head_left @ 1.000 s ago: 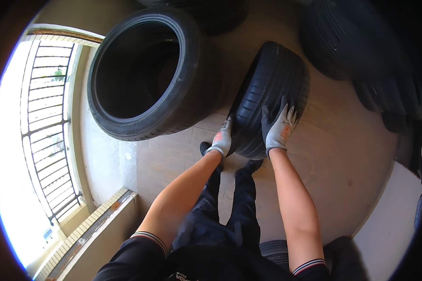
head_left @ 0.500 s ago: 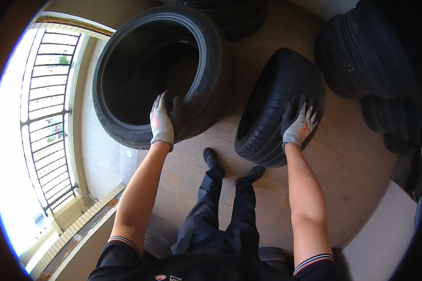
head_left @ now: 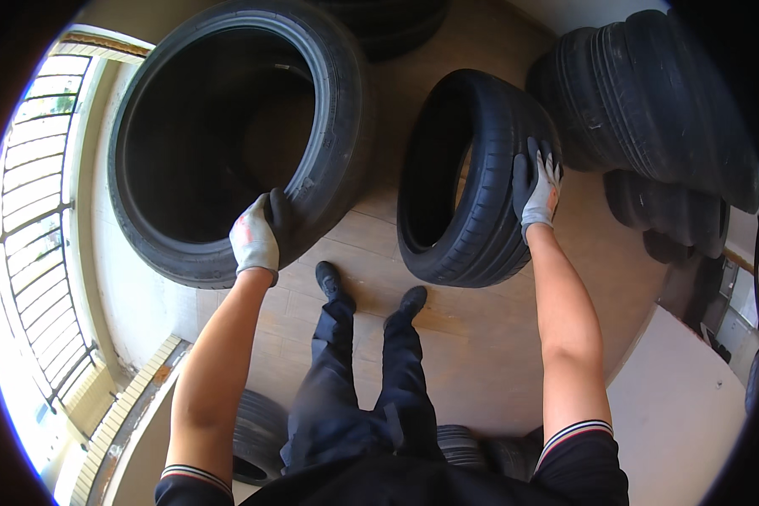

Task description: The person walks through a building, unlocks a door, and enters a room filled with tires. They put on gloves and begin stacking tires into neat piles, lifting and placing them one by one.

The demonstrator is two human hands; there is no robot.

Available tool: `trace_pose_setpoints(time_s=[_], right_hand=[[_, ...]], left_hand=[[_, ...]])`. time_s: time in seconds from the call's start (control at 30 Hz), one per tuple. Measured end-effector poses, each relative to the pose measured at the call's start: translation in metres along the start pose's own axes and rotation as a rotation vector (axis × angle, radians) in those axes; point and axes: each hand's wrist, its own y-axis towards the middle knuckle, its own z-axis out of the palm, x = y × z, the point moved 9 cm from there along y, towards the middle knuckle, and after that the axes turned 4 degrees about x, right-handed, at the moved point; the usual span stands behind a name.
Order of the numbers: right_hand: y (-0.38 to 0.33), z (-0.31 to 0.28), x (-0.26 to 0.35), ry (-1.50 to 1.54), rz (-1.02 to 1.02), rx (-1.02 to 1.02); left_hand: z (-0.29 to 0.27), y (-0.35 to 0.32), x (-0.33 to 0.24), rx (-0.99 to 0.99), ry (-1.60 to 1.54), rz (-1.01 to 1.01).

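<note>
Two black tyres stand upright on the wooden floor in front of me. My left hand (head_left: 256, 236), in a grey and white glove, grips the lower rim of the large tyre (head_left: 228, 135) on the left, fingers curled over its inner edge. My right hand (head_left: 537, 190), gloved the same way, lies flat with fingers spread on the tread of the smaller tyre (head_left: 472, 177) on the right. My legs and black shoes (head_left: 371, 295) stand between the two tyres.
More tyres are stacked at the right (head_left: 649, 110) and at the top (head_left: 388, 25). Another tyre lies behind my feet (head_left: 261, 430). A window with a railing (head_left: 34, 253) fills the left side. A pale surface (head_left: 683, 405) sits at lower right.
My left hand left the smaller tyre, reached across and took hold of the large tyre's rim. The right hand stayed on the smaller tyre, which now stands more upright and further right.
</note>
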Motion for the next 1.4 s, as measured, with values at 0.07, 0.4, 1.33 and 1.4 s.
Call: trace_pose_setpoints(time_s=[0.07, 0.4, 1.33, 1.4], right_hand=[[0.013, -0.006, 0.01, 0.02, -0.057, 0.019], [0.027, -0.009, 0.012, 0.024, -0.275, 0.126], [-0.159, -0.01, -0.071, -0.182, -0.03, 0.181], [-0.165, -0.023, -0.065, -0.177, -0.075, 0.121]], left_hand=[[0.001, -0.001, -0.001, -0.007, 0.027, 0.022], [-0.004, -0.003, -0.001, -0.123, 0.057, 0.092], [0.044, -0.102, 0.015, 0.039, 0.194, 0.245], [0.055, -0.151, 0.025, -0.08, 0.251, 0.207]])
